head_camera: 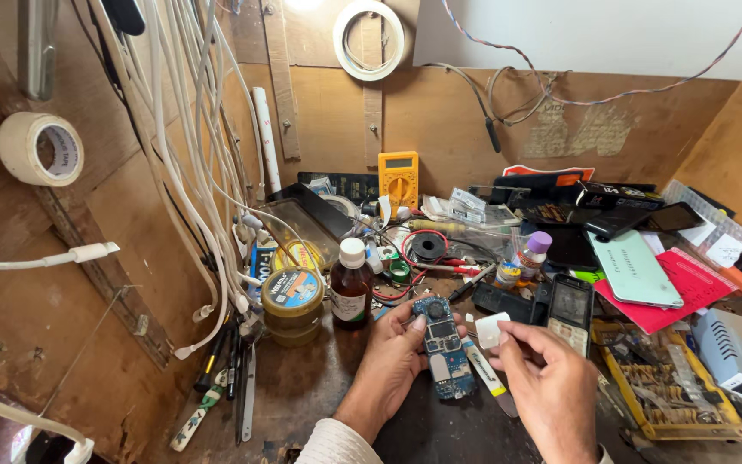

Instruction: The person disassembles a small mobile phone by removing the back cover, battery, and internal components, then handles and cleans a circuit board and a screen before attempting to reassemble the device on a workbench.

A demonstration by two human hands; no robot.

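Observation:
My left hand point(386, 363) grips a small blue phone circuit board point(443, 346) by its left edge and holds it upright over the desk. My right hand point(547, 387) pinches a small white square pad point(490, 330) just right of the board's top. A white-handled tool point(490, 380) lies on the desk between both hands. A brown glass bottle point(351, 286) with a white cap stands just left of the board. A black keypad phone point(570, 311) lies to the right of the pad.
A round tin of paste point(292, 301) sits by the bottle. A yellow multimeter point(398, 178) leans on the back wall. White cables point(190, 163) hang at left, with tape rolls point(42, 149) on the wall. A yellow parts tray point(668, 378), red folder point(689, 288) and pale green phone point(635, 269) crowd the right.

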